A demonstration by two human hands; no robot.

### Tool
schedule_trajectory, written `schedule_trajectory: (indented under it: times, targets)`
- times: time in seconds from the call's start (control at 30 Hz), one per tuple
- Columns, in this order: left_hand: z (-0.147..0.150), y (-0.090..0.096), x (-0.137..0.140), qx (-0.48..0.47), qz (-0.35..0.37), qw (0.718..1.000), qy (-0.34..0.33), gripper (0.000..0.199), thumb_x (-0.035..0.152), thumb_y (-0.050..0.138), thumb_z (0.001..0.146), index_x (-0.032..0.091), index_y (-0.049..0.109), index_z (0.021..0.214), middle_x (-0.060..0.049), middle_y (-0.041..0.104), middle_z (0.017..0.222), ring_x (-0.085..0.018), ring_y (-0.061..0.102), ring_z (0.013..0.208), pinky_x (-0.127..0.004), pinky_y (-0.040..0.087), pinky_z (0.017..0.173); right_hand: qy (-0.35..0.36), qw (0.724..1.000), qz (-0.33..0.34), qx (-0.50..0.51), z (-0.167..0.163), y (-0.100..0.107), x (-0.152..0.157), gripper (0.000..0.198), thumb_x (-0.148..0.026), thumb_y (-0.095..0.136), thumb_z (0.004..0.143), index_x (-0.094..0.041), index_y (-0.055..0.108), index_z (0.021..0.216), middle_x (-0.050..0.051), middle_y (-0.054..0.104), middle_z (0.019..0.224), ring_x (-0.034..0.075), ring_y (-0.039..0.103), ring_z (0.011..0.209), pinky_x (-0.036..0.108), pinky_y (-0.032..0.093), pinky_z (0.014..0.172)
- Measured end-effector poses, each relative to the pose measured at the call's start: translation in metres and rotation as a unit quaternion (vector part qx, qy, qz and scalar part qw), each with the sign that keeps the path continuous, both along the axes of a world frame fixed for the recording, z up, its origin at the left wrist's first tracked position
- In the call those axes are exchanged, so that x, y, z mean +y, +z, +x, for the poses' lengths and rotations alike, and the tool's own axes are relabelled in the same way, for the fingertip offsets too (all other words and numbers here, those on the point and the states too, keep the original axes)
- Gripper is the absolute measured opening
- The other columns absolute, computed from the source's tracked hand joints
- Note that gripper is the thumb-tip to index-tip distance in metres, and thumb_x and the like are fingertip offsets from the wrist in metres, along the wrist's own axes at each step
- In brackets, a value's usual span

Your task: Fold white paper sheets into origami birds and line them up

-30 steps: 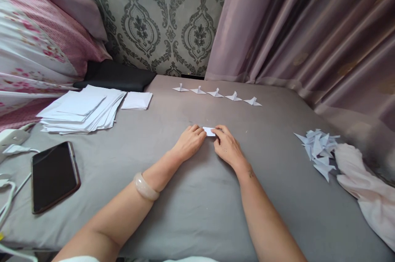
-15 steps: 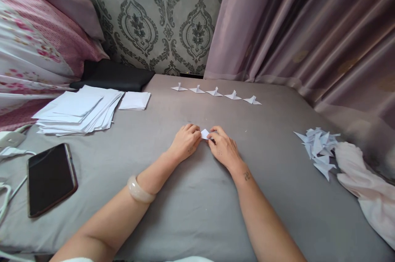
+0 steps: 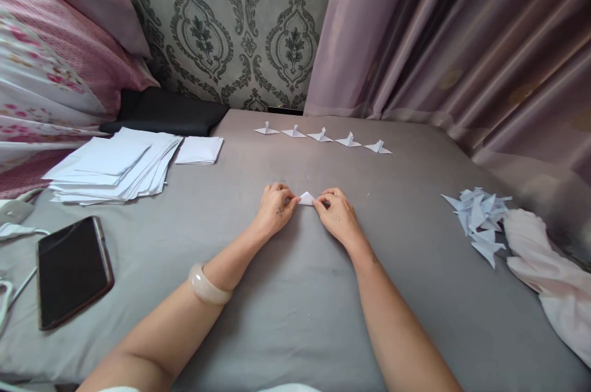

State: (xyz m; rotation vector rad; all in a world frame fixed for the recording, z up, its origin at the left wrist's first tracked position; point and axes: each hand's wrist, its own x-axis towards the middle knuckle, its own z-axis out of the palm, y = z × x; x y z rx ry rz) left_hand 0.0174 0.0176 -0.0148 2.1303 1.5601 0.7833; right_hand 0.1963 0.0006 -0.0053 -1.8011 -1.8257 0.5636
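Observation:
A small folded piece of white paper [image 3: 306, 199] lies between my two hands at the middle of the grey cloth surface [image 3: 295, 293]. Its top comes to a blunt point. My left hand [image 3: 277, 207] pinches its left end between thumb and fingers. At the right end, my right hand [image 3: 337, 213] grips it the same way. Beyond the hands, several folded paper birds [image 3: 320, 135] stand in a slanting row.
At the left are a stack of white sheets [image 3: 111, 164], a smaller pile of paper squares [image 3: 199, 150], a black phone [image 3: 74, 272] and white cables. A heap of folded paper shapes [image 3: 480, 216] sits at the right beside a pale cloth [image 3: 545, 263]. Curtains [image 3: 415, 35] hang behind.
The paper shows a wider, lower shape now, where before it looked like a small diamond. My hands have drawn slightly apart and hold its two ends. The view has shifted a little.

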Motion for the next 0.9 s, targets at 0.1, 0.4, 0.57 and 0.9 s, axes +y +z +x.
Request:
schedule_trajectory:
  times: [0.1,0.4,0.57,0.9]
  targets:
    - [0.002,-0.001,0.002,0.004,-0.009,1.000,0.011,0.018,0.029,0.058,0.086,0.016,0.067,0.078,-0.008,0.061,0.092,-0.022,0.053,0.090,-0.039,0.041,0.088,-0.022,1.000,0.007,-0.018,-0.005,0.002,-0.001,0.019,-0.034,0.056,0.084,-0.022,0.067,0.076,0.004,0.060,0.106,0.014,0.060,0.080,0.028,0.044,0.074]
    - [0.003,0.000,0.004,-0.017,-0.041,0.999,0.026,0.015,0.027,0.061,0.083,0.016,0.065,0.074,-0.008,0.060,0.091,-0.022,0.052,0.092,-0.039,0.041,0.089,-0.047,0.998,-0.028,-0.020,-0.009,0.005,0.003,0.019,-0.036,0.058,0.081,-0.021,0.065,0.071,0.004,0.059,0.104,0.014,0.060,0.083,0.027,0.044,0.075]
    - [0.004,0.001,0.004,-0.018,-0.058,0.998,0.035,0.015,0.027,0.061,0.081,0.016,0.065,0.073,-0.008,0.060,0.093,-0.023,0.050,0.094,-0.038,0.041,0.089,-0.060,0.997,-0.051,-0.022,-0.010,0.008,0.004,0.020,-0.038,0.059,0.079,-0.022,0.066,0.070,0.003,0.059,0.106,0.013,0.059,0.077,0.027,0.042,0.070]
    - [0.004,-0.008,0.007,-0.002,-0.033,0.999,0.019,0.018,0.028,0.057,0.082,0.016,0.062,0.071,-0.008,0.059,0.091,-0.023,0.050,0.092,-0.039,0.040,0.087,-0.074,0.995,-0.060,-0.032,-0.015,0.009,0.005,0.021,-0.036,0.058,0.081,-0.021,0.067,0.071,0.004,0.058,0.106,0.014,0.059,0.083,0.027,0.043,0.074]
